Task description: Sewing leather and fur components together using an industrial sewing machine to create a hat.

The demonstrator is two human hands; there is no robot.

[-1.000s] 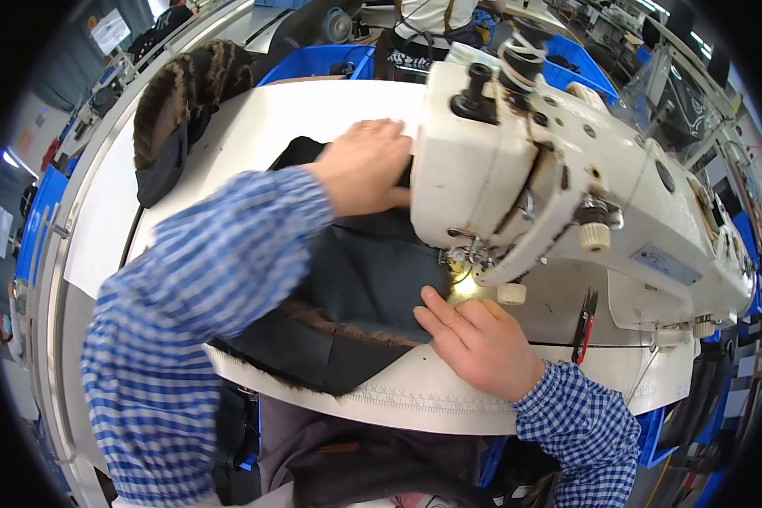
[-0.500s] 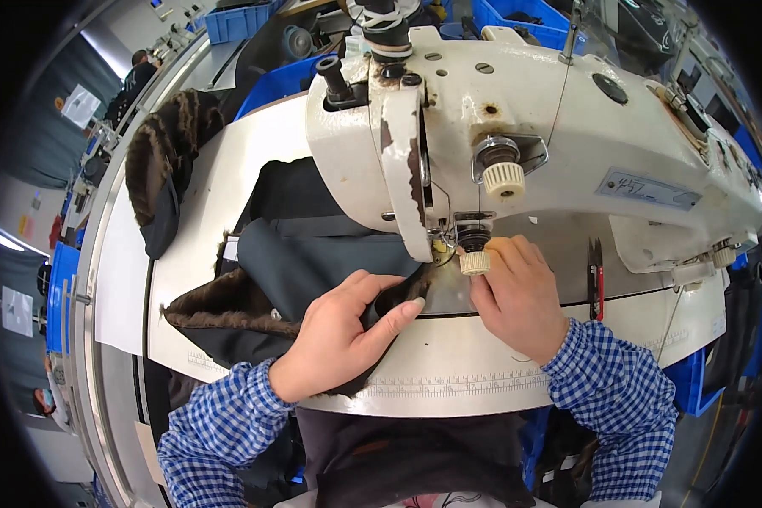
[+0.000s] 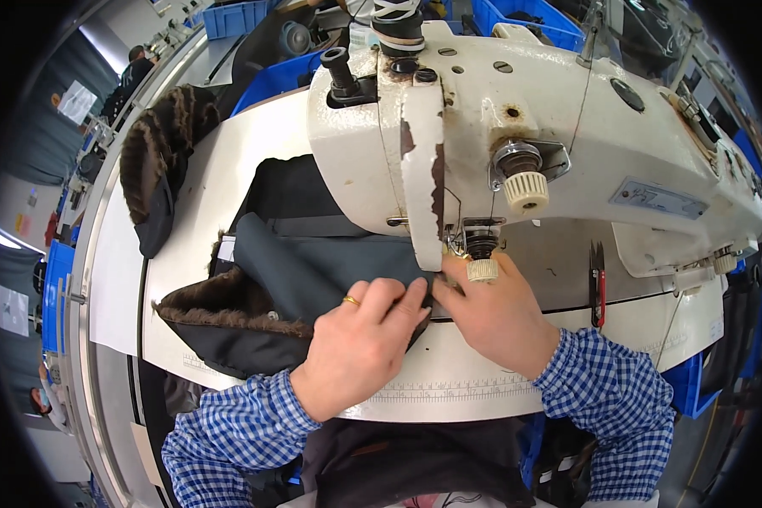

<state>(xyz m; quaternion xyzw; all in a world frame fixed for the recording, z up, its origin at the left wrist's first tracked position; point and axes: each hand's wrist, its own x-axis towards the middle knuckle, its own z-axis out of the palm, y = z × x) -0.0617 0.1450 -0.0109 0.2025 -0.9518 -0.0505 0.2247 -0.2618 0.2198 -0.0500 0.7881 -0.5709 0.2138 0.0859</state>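
Matt dark cloth (image 3: 313, 271) edged with shaggy brown fur trim (image 3: 220, 306) lies on the smooth white table (image 3: 254, 144) under a sewing machine (image 3: 525, 118) of glossy cream enamel, chipped to dark metal near its left edge, while a small gold-coloured ring (image 3: 350, 300) gleams on the left hand (image 3: 356, 347).

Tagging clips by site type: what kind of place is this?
Most likely a garment sewing workshop or factory floor. An industrial sewing machine sits on a white worktable, both hands feed a dark fur-trimmed garment under its needle, and blue bins line the benches behind.
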